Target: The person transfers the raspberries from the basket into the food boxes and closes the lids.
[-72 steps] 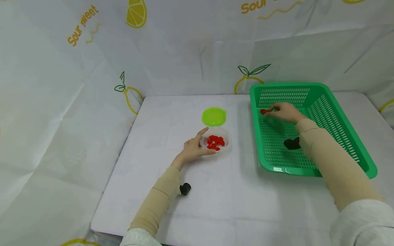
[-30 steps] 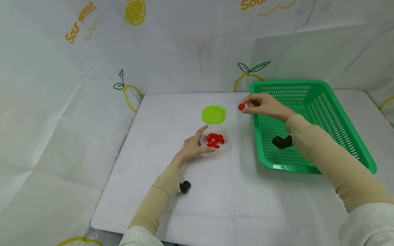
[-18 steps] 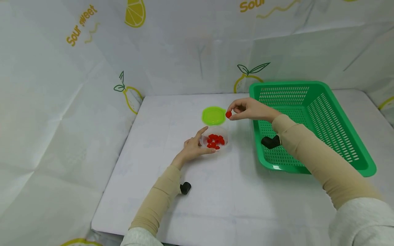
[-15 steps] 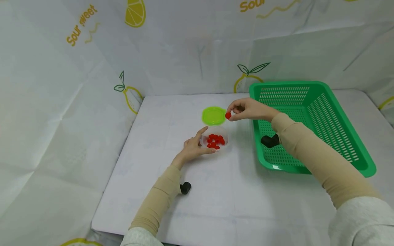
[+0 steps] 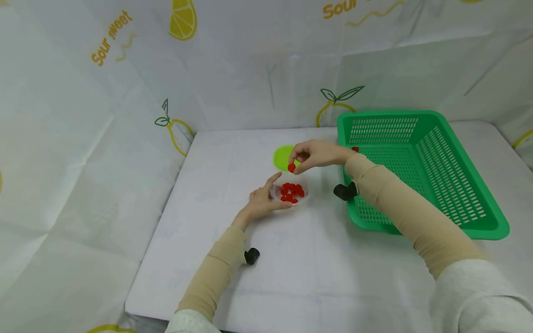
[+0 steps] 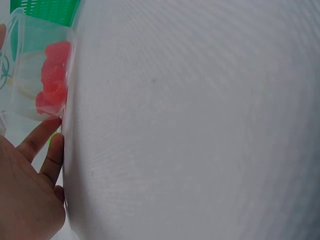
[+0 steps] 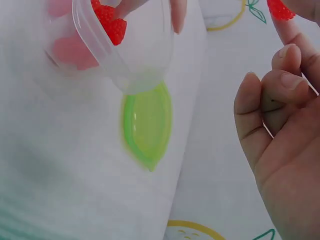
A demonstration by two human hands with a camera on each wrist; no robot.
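My left hand (image 5: pixel 261 201) holds a clear plastic container (image 6: pixel 35 37) at its left side, thumb in front and index finger at the back. Several red raspberries (image 5: pixel 287 197) lie inside it. Just above the container's back edge, my right hand (image 5: pixel 320 153) pinches a single raspberry (image 5: pixel 292 168) between thumb and fingertips. The right wrist view shows this raspberry only in part, at the top edge, with the other fingers curled towards the palm. A light green lid (image 5: pixel 281 157) lies flat behind the container, partly covered by the right hand.
A large green slotted basket (image 5: pixel 424 185) stands on the right of the white-covered table (image 5: pixel 266 277). One red piece (image 5: pixel 355 149) shows at its left back, partly hidden by the right wrist. A white lemon-print sheet (image 5: pixel 233 83) hangs behind.
My right hand picked a raspberry out of the basket, lifted it over the rim, and carried it left to just above the container. The left hand stayed in place on the container.
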